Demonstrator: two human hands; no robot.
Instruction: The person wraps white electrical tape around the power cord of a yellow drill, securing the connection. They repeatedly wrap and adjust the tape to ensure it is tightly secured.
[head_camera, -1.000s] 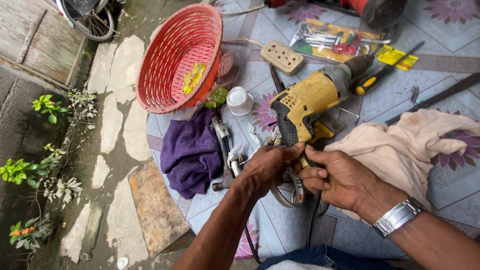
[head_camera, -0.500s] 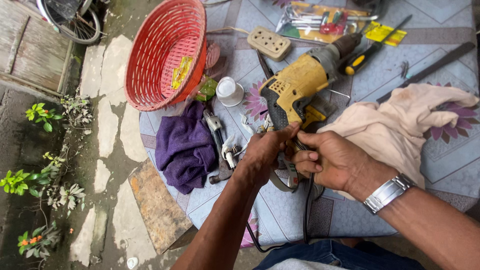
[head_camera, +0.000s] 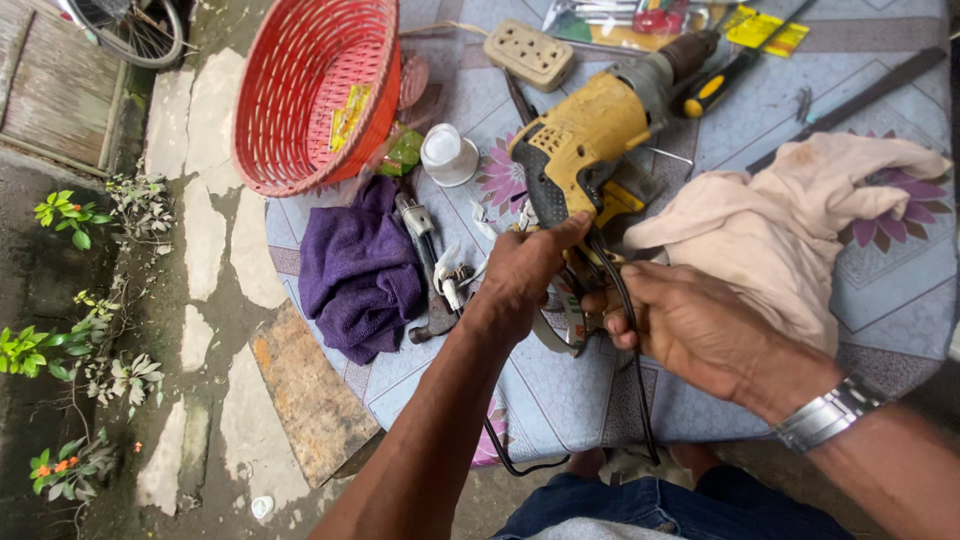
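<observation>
Close in, both hands meet at the drill's base: left hand (head_camera: 525, 275) pinches the handle end, right hand (head_camera: 690, 325) grips the black cord (head_camera: 628, 330), steadying it. The yellow plastic drill (head_camera: 590, 135) lies on the patterned surface (head_camera: 880, 290). Beyond: soft purple cloth (head_camera: 355, 270), woven red basket (head_camera: 310, 90).

Soft, even daylight fills the scene, with no single strong source to be made out. Shadows are faint and diffuse: a weak one lies under the left hand (head_camera: 525, 275) and right hand (head_camera: 690, 325) on the table (head_camera: 560, 400), and a darker band sits below the table's near edge. No harsh glare shows. The centre is fairly sharp; the ground at the left edge looks dimmer and bends with wide-angle distortion. The forearms at the bottom are slightly soft.
</observation>
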